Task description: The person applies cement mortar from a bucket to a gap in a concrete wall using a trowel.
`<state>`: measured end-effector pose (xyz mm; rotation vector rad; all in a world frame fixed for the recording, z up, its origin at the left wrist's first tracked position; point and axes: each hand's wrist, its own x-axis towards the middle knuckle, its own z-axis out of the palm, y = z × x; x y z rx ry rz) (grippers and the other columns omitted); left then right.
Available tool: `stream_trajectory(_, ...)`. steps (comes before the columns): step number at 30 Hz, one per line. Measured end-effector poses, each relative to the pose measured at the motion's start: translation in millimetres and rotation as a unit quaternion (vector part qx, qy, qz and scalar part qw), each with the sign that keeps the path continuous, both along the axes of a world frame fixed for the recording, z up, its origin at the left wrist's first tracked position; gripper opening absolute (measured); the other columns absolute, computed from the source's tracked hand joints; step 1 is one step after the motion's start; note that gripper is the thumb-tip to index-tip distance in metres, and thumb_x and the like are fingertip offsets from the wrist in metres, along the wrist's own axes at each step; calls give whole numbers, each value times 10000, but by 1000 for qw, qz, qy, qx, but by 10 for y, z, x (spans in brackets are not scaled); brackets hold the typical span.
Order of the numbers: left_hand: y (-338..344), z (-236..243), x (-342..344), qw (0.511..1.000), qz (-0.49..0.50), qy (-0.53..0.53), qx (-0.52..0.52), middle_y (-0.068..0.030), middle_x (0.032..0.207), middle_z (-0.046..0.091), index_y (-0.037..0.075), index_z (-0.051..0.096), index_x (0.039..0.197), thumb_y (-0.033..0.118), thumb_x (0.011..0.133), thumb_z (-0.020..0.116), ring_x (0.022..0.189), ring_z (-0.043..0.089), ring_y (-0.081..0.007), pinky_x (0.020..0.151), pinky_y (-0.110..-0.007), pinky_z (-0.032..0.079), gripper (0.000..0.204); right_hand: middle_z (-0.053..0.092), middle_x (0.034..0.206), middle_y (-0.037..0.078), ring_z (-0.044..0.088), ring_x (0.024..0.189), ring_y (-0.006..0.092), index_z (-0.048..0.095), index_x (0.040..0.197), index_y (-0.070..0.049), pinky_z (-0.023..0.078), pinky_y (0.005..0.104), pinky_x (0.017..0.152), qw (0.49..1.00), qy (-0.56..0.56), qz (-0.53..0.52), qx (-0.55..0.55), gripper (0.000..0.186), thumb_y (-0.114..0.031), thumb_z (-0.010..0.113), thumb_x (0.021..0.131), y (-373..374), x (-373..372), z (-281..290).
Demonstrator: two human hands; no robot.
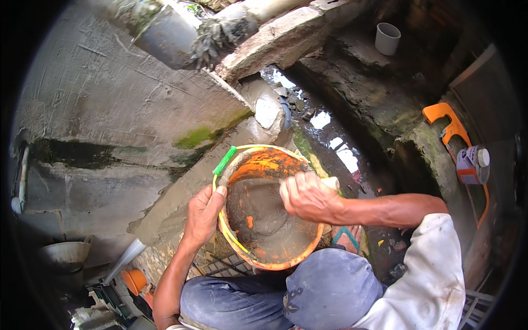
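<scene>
Between my knees stands an orange bucket (318, 235) with wet grey mortar (264, 212) inside and smeared over its wall. Its yellow handle, with a green grip (224, 160), lies along the left rim. My left hand (202, 213) is closed on that rim, thumb on top and fingers outside. My right hand (311, 195) is in a fist over the bucket's right side, round a tool with a pale handle (331, 182). Only the handle's end sticks out beyond the fist. The tool's working end cannot be made out against the mortar.
A wet ditch (344, 154) runs along the right. On its far side are an orange hacksaw (454, 126), a white container (473, 165) and a grey cup-like piece (388, 38). A rough wall (110, 99) rises left. A small orange pot (133, 280) lies lower left.
</scene>
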<state>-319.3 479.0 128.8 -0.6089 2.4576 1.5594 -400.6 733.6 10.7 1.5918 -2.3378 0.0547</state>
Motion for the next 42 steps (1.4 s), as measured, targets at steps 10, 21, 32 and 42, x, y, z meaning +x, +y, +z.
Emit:
stream_trajectory(10, 216, -21, -31, 990, -88, 47, -96, 56, 759, 511, 37, 586, 877, 254, 1109, 602, 704, 453, -54, 610, -271, 403, 318, 748, 841, 79, 727, 717, 296, 827, 851, -108, 498, 496, 462, 963, -155, 17, 220, 104, -166, 744, 826, -231, 49, -30)
stream_trajectory(21, 155, -100, 107, 987, -92, 92, -97, 56, 758, 526, 45, 599, 878, 221, 1108, 595, 688, 452, -42, 602, -256, 400, 290, 796, 1024, 101, 796, 967, 323, 811, 1084, -178, 651, 503, 716, 909, -298, 69, 284, 224, -209, 707, 889, -269, -256, -66)
stream_trajectory(32, 46, -153, 84, 986, -75, 90, -121, 8, 718, 525, 9, 592, 868, 234, 1085, 623, 693, 457, -69, 597, -301, 431, 314, 766, 878, 140, 789, 833, 302, 799, 884, -84, 632, 434, 666, 934, -287, 69, 198, 120, -111, 688, 848, 50, 15, -195)
stream_trajectory(42, -14, -230, 81, 991, -81, 78, -69, 40, 795, 514, 15, 638, 940, 303, 1094, 621, 735, 470, -65, 632, -298, 423, 327, 719, 918, 196, 756, 825, 348, 664, 1017, 31, 616, 452, 669, 969, -206, -7, 139, 164, -81, 618, 906, 375, -214, 198)
